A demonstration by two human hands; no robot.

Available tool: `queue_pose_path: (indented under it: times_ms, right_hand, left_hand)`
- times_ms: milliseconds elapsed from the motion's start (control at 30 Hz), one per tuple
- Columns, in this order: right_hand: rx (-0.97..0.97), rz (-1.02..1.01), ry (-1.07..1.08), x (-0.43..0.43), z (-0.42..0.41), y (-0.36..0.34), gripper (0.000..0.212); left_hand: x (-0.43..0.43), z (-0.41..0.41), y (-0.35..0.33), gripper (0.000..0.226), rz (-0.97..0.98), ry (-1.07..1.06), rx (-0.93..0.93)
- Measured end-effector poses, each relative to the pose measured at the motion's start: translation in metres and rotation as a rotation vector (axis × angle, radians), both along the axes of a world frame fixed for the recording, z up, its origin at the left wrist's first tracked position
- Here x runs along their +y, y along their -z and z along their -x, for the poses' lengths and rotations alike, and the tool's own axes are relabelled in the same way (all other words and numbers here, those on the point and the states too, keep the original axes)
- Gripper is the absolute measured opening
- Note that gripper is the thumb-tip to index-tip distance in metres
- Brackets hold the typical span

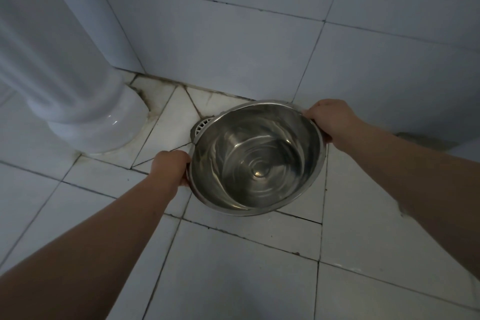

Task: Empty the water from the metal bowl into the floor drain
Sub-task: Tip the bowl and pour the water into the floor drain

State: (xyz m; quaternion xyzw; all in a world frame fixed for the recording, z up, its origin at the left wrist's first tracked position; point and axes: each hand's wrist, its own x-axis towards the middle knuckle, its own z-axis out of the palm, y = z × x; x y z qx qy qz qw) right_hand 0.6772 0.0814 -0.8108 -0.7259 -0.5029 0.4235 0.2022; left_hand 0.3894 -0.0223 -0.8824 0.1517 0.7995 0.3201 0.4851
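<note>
left hand (170,167) gripping, arm extended | right hand (328,119) gripping, arm extended

Metal bowl (255,158) sitting center frame btwn both hands – floor drain (202,125) peeking out at its upper left, pedestal (85,101) standing far left.

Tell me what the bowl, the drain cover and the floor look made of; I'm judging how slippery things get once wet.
Metal bowl: likely stainless steel, polished, mirror-like ringed reflections inside. Floor drain cover: pale slotted grate, plastic or painted metal, unclear, mostly hidden behind the bowl. Floor: glazed white ceramic tiles, faint sheen, dark stained grout lines.
</note>
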Motion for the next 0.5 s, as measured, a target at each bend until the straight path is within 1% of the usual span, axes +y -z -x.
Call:
queue_pose_path:
  times_ms: [133, 233, 300, 367, 467, 500]
  right_hand:
    - [0.034, 0.006, 0.009, 0.0, 0.0, -0.001, 0.021]
    - [0.03, 0.006, 0.005, 0.0, 0.001, -0.002, 0.017]
    - [0.033, 0.009, 0.001, -0.001, 0.001, -0.002, 0.013]
    - [0.03, 0.005, -0.01, -0.001, 0.001, -0.002, 0.014]
    - [0.018, -0.002, -0.032, 0.0, 0.001, -0.003, 0.014]
    - [0.005, -0.003, -0.046, 0.0, 0.002, -0.003, 0.014]
  left_hand:
    - [0.0, 0.0, -0.002, 0.017, -0.001, 0.0, 0.003]
    - [-0.002, -0.002, -0.005, 0.018, -0.01, -0.017, -0.01]
    - [-0.002, -0.002, -0.002, 0.018, -0.011, -0.017, 0.013]
    - [-0.002, -0.005, -0.006, 0.013, -0.023, -0.054, 0.005]
    - [-0.003, -0.005, -0.011, 0.008, 0.024, -0.037, 0.054]
    - [-0.002, -0.006, -0.01, 0.014, 0.022, -0.046, 0.031]
